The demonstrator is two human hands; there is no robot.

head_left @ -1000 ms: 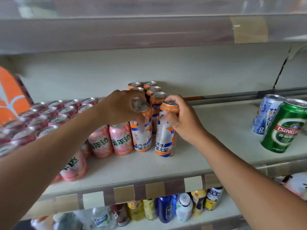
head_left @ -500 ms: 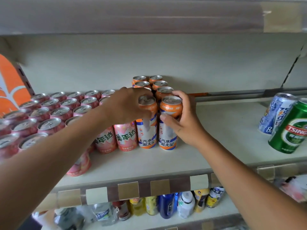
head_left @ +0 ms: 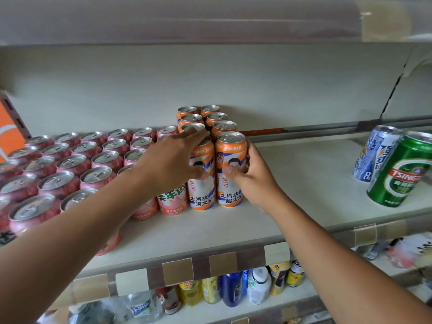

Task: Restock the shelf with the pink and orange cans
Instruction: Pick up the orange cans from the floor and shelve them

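Note:
Two columns of orange cans (head_left: 216,118) stand at the middle of the shelf (head_left: 304,183), running back to the wall. My left hand (head_left: 170,160) reaches over the top of the front left orange can (head_left: 202,195), with the thumb on its front face. My right hand (head_left: 256,178) grips the front right orange can (head_left: 230,148) from its right side, thumb across the label. Both cans stand upright on the shelf, side by side. Several rows of pink cans (head_left: 100,157) fill the shelf to the left, partly hidden by my left forearm.
A green beer can (head_left: 402,169) and a blue-white can (head_left: 376,153) stand at the right of the shelf. Bare shelf lies between them and the orange cans. Bottles (head_left: 233,288) line the lower shelf. An upper shelf (head_left: 210,22) overhangs. An orange sign (head_left: 9,136) sits far left.
Both front orange cans went from tilted to upright and now stand in line with the orange columns. My hands slid lower on them, and my left fingers have stretched out over the can top.

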